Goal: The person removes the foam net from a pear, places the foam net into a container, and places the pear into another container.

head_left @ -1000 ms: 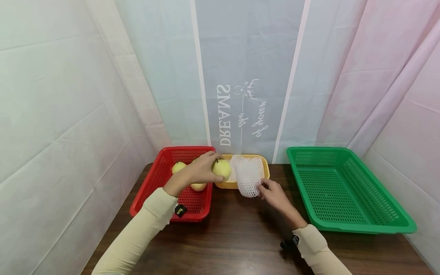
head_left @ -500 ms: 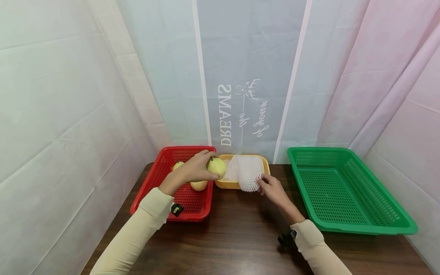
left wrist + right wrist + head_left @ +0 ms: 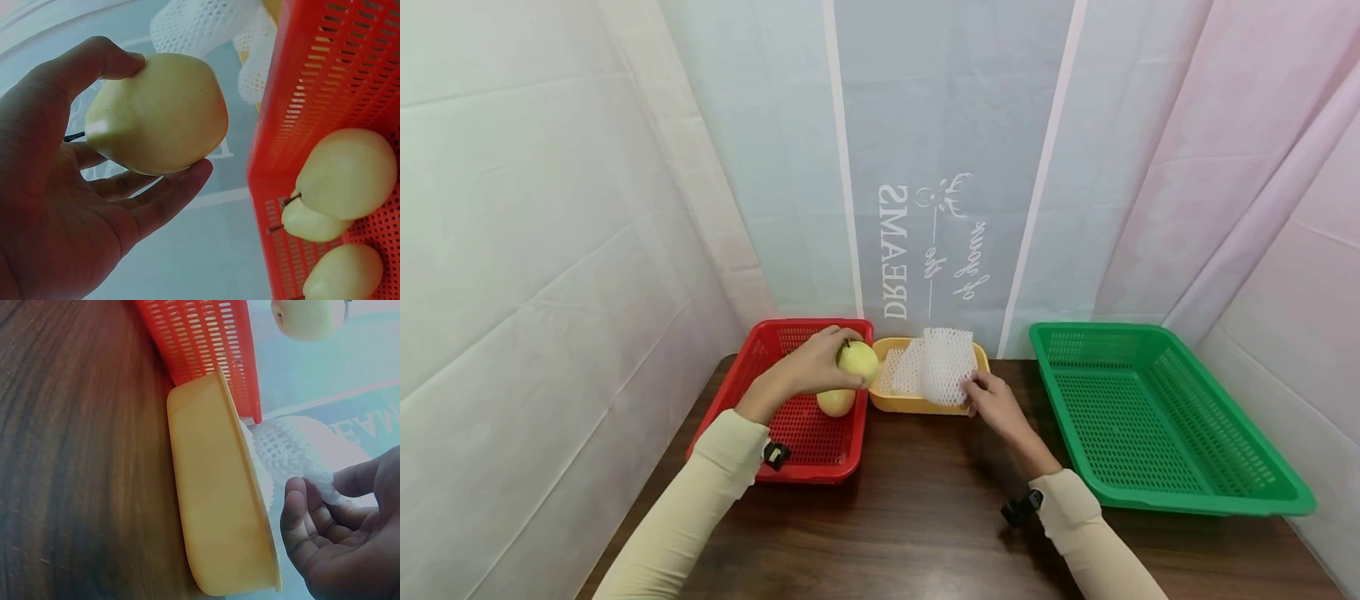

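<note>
A pale yellow-green pear (image 3: 159, 115) is gripped between the thumb and fingers of my left hand (image 3: 814, 360), over the right side of the red basket (image 3: 859, 433). In the left wrist view its dark stem points toward the palm. My right hand (image 3: 997, 406) pinches a white foam net sleeve (image 3: 949, 367) by its lower right edge. That sleeve hangs over the yellow tray (image 3: 917, 406), where more white foam nets (image 3: 907, 371) lie. Several pears (image 3: 347, 174) rest in the red basket, partly hidden by my left hand in the head view.
A large green basket (image 3: 1131, 433) stands on the right of the dark wooden table (image 3: 910, 517). The yellow tray sits close beside the red basket, near the curtain (image 3: 955, 100) at the back. Pale fabric walls rise on both sides.
My left hand has drawn the pear left, away from the foam nets. My right hand has raised the foam net sleeve, so it now stands higher above the tray.
</note>
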`<state>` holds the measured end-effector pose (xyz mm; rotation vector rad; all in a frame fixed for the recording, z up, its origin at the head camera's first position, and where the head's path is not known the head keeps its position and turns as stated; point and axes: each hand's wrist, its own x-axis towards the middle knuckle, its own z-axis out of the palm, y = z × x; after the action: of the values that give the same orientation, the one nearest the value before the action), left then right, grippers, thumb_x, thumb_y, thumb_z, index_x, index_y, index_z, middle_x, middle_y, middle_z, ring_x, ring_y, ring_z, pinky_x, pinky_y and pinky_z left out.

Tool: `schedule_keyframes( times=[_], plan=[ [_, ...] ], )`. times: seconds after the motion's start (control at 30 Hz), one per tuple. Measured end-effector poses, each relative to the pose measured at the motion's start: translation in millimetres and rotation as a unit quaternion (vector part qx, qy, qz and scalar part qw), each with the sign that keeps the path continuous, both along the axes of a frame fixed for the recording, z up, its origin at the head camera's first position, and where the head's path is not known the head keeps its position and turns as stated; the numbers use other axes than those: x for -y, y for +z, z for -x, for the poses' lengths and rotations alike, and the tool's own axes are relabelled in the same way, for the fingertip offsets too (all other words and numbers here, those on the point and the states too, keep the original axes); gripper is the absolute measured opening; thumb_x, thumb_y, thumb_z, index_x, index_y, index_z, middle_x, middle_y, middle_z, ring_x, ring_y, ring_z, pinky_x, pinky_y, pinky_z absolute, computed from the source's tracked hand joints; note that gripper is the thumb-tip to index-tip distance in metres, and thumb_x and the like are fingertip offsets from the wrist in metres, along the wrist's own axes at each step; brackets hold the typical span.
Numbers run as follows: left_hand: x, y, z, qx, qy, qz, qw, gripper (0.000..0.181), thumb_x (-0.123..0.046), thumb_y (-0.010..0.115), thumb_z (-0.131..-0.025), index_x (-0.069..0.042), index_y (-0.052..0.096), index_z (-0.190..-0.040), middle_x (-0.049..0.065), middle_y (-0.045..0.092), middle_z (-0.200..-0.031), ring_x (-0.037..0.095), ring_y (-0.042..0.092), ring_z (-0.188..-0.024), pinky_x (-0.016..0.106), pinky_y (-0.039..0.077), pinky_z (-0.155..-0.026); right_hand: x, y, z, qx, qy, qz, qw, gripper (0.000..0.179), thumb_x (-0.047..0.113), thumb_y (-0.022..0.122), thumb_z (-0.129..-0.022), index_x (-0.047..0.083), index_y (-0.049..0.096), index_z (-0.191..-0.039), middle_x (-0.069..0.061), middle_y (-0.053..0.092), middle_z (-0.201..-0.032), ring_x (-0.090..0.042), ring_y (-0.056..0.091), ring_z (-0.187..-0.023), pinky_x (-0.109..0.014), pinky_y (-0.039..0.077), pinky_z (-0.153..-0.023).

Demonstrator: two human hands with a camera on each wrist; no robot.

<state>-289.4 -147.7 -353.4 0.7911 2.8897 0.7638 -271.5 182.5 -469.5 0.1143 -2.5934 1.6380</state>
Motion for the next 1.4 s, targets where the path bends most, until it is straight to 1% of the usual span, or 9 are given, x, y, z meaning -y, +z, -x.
schedule_keyframes(
  times=[0.1,0.23,0.47,0.63,0.83,0.97,1.07,1.27,1.4],
  plan=[
    [4.9,-1.3,2.4,-0.001,0.005,0.006,1.0,0.067,-0.041,0.083,-0.083,-0.014,0.06,-0.141,0.006,0.062,-0.131,0.023,0.057,-0.117,0.046,0.056,-0.098,-1.0,1.4,3.3,0.002,-0.001,0.001,1.0,0.026,0.021,0.051,-0.111,-0.001,0.063,-0.104,-0.016,0.069,-0.089,-0.025,0.065,-0.075,-0.049,0.06,-0.076],
    [10.9,-3.9,6.1,-0.002,0.008,0.01,0.9999,0.069,-0.039,0.081,-0.084,-0.013,0.059,-0.143,0.007,0.062,-0.133,0.024,0.057,-0.118,0.046,0.056,-0.098,-2.9,2.0,9.1,0.011,-0.006,0.007,0.9999,0.027,0.022,0.05,-0.112,-0.001,0.062,-0.106,-0.014,0.068,-0.09,-0.026,0.064,-0.077,-0.049,0.061,-0.076],
    [19.8,-6.6,9.4,0.002,0.017,0.011,0.9998,0.069,-0.038,0.081,-0.084,-0.012,0.059,-0.143,0.009,0.062,-0.134,0.026,0.057,-0.12,0.048,0.055,-0.099,-2.6,4.0,15.0,0.02,-0.015,0.017,0.9995,0.027,0.021,0.051,-0.112,-0.003,0.062,-0.109,-0.014,0.068,-0.089,-0.023,0.064,-0.079,-0.038,0.059,-0.071],
    [27.5,-9.2,12.1,-0.005,0.02,0.019,0.9996,0.067,-0.038,0.08,-0.085,-0.01,0.059,-0.142,0.011,0.063,-0.133,0.027,0.058,-0.12,0.049,0.054,-0.1,-1.7,3.8,19.2,0.023,-0.021,0.012,0.9994,0.027,0.021,0.051,-0.111,-0.004,0.062,-0.111,-0.014,0.069,-0.088,-0.02,0.064,-0.078,-0.038,0.058,-0.07],
    [37.9,-11.2,14.5,-0.006,0.04,0.023,0.9989,0.069,-0.038,0.081,-0.085,-0.009,0.058,-0.143,0.012,0.063,-0.134,0.028,0.058,-0.119,0.049,0.053,-0.099,-1.5,3.1,24.5,0.028,-0.022,0.013,0.9993,0.027,0.019,0.05,-0.111,-0.005,0.063,-0.112,-0.012,0.068,-0.084,-0.018,0.062,-0.072,-0.031,0.055,-0.066],
    [45.7,-13.3,17.5,-0.003,0.05,0.023,0.9985,0.071,-0.037,0.081,-0.085,-0.007,0.057,-0.144,0.015,0.063,-0.133,0.029,0.058,-0.116,0.047,0.054,-0.095,-1.6,2.9,26.8,0.036,-0.019,0.022,0.9989,0.027,0.018,0.05,-0.111,-0.006,0.062,-0.112,-0.01,0.067,-0.082,-0.017,0.061,-0.071,-0.029,0.054,-0.065],
    [51.5,-15.8,19.6,0.0,0.052,0.025,0.9983,0.071,-0.037,0.081,-0.085,-0.005,0.057,-0.145,0.016,0.064,-0.134,0.03,0.058,-0.115,0.047,0.054,-0.093,-1.7,2.8,27.7,0.045,-0.018,0.028,0.9984,0.027,0.018,0.049,-0.111,-0.006,0.062,-0.112,-0.01,0.067,-0.082,-0.016,0.061,-0.071,-0.029,0.054,-0.064],
    [60.2,-21.8,23.4,0.009,0.056,0.027,0.998,0.069,-0.035,0.081,-0.087,-0.005,0.057,-0.145,0.017,0.064,-0.137,0.031,0.058,-0.121,0.049,0.053,-0.098,-1.9,1.6,29.9,0.056,-0.021,0.026,0.9979,0.027,0.017,0.05,-0.11,-0.007,0.062,-0.113,-0.009,0.066,-0.079,-0.015,0.062,-0.067,-0.029,0.055,-0.062],
    [64.7,-26.1,25.1,0.01,0.061,0.029,0.9977,0.067,-0.035,0.081,-0.087,-0.005,0.059,-0.143,0.018,0.064,-0.133,0.032,0.058,-0.119,0.049,0.053,-0.097,-2.1,0.6,30.7,0.055,-0.023,0.022,0.998,0.028,0.015,0.05,-0.11,-0.009,0.064,-0.111,-0.01,0.067,-0.075,-0.017,0.064,-0.065,-0.033,0.058,-0.062]
  ],
)
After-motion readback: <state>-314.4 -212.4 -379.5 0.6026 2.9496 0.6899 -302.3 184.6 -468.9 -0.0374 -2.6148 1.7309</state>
